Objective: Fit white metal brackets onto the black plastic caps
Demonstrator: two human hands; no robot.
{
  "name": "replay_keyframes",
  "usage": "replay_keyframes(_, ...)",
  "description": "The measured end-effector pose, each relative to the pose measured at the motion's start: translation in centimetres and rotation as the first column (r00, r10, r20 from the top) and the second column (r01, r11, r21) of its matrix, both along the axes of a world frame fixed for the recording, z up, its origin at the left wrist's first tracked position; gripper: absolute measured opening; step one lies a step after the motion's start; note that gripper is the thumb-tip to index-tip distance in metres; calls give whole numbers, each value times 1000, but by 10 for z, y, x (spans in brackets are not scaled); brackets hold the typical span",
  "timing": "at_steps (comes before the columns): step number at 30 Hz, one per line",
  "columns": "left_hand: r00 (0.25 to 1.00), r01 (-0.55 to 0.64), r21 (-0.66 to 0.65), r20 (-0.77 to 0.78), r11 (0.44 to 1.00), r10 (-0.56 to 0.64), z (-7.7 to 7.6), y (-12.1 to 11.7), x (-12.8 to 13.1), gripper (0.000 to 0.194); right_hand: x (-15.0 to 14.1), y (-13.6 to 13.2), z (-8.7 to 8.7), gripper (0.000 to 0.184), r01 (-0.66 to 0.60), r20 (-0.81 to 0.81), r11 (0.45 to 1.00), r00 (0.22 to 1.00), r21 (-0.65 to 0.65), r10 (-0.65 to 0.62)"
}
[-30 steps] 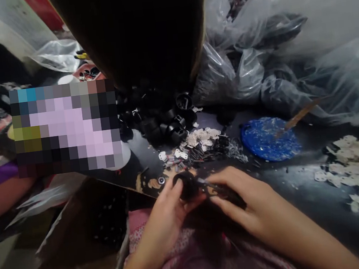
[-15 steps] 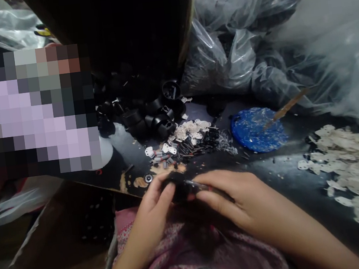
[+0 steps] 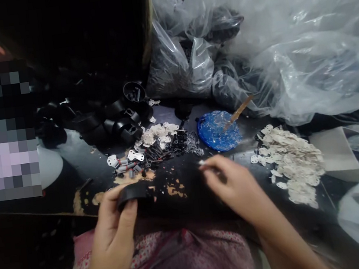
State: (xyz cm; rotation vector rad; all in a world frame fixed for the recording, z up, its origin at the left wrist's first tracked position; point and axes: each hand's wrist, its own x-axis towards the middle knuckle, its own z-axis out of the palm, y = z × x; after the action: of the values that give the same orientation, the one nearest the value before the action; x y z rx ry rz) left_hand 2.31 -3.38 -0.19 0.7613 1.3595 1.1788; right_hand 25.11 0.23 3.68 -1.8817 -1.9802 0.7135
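Observation:
My left hand (image 3: pixel 116 216) grips a black round plastic housing (image 3: pixel 134 192) near the table's front edge, thumb below and fingers behind. To its right, above the tabletop, my right hand (image 3: pixel 229 180) is closed in a pinch. A small whitish piece (image 3: pixel 201 162) shows at its fingertips, too blurred to name. Behind the hands lie grey cylindrical pieces (image 3: pixel 127 167), dark coil springs (image 3: pixel 158 153) and a heap of white flat plates with holes (image 3: pixel 159 133). Beyond my right hand sits a blue lid of grease (image 3: pixel 220 130) with a wooden stick (image 3: pixel 238 112) in it.
Black housings (image 3: pixel 122 124) are piled at the back left. More white plates (image 3: pixel 294 159) spread on the right, beside an open white box (image 3: pixel 332 155). Filled clear plastic bags (image 3: pixel 184 64) crowd the back. A blurred-out person (image 3: pixel 1 152) is at the left.
My hands have parted: the left keeps the black housing, while the right has moved away from it toward the blue lid. The view has turned to the right.

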Motion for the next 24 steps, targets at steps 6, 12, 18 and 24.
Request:
replay_keyframes(6, 973, 193, -111, 150, 975, -175, -5, 3, 17, 26, 28, 19, -19, 16, 47, 359, 985, 927, 168, -106)
replay_keyframes(12, 924, 120, -180, 380, 976, -43, 5, 11, 29, 25, 12, 14, -14, 11, -5, 274, 990, 961, 140, -34)
replay_keyframes(18, 778, 227, -240, 628, 944, -27, 20, 20, 42, 30, -31, -5, -4, 7, -104, -149, 992, 982, 67, 113)
replay_keyframes(24, 933, 78, -91, 357, 993, -40, 8, 8, 35, 19, -47, -7, -7, 7, -135, -105, 967, 981, 217, 160)
